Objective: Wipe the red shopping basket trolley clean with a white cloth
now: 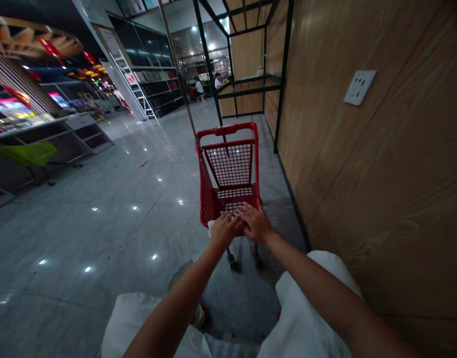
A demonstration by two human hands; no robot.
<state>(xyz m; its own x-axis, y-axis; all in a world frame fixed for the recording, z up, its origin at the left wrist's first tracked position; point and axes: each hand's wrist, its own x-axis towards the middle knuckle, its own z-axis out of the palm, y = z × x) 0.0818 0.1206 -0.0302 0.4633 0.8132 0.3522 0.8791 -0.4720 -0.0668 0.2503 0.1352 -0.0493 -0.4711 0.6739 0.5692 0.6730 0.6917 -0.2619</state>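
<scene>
Bare forearms over glossy grey floor; red cart beside wood-grained wall.

A red, grid-patterned plastic shopping cart contrasts with the grey floor and the brown, wood-grained right wall.

watching from afar, i see loose white trousers on my legs, a strip of greyish, faintly checked cloth between them, a pale shoe partly hidden, and bare forearms.
</scene>
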